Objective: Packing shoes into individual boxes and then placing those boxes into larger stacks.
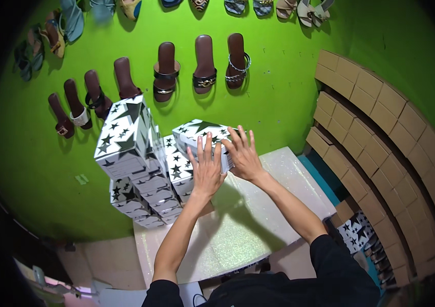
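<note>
A white shoe box with black stars [186, 132] sits on top of a lower box of the same pattern [177, 166], at a slight angle to it. My left hand [207, 168] lies against the near side of the upper box, fingers stretched out and pointing up. My right hand [245, 157] rests on the same box's right end, its fingers spread over the top edge. Neither hand wraps round the box. Close on the left rises a taller stack of star-patterned shoe boxes [125, 128], several high. My hands partly hide the upper box's near face.
The boxes stand on a glittery white table [258, 215] against a green wall [279, 107]. Sandals [204, 64] hang in rows on that wall. On the right are shelves stacked with brown cardboard boxes [376, 138]. More star-patterned boxes [355, 233] sit low beside the table.
</note>
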Demonstrator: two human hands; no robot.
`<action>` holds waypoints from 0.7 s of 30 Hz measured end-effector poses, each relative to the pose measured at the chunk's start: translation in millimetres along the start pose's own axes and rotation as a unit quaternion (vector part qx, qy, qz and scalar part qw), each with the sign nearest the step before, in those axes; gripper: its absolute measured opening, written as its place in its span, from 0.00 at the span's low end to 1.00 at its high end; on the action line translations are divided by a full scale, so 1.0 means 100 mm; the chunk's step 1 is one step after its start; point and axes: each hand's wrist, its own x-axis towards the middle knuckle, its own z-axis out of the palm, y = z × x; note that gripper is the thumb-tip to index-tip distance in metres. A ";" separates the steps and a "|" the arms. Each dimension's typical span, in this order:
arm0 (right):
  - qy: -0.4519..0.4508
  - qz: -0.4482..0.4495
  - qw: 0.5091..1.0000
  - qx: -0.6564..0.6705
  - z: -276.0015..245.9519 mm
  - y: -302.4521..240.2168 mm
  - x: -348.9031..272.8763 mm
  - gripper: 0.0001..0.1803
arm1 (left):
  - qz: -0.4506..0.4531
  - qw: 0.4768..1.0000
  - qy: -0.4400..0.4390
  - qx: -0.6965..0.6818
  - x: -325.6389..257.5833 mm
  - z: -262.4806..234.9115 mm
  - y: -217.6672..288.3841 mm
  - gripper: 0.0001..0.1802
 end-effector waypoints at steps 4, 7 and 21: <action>0.004 0.014 0.999 0.043 -0.52 0.46 -0.46 0.49 | 0.085 0.994 0.006 -0.071 -0.06 0.05 0.12 0.65; -0.002 0.001 0.999 0.046 -0.90 0.85 -0.81 0.51 | 0.056 0.998 -0.005 -0.018 -0.05 0.24 0.07 0.69; -0.262 0.050 0.956 0.121 -1.38 2.44 -2.46 0.68 | 0.008 0.978 -0.204 -0.051 -0.36 1.65 2.00 0.55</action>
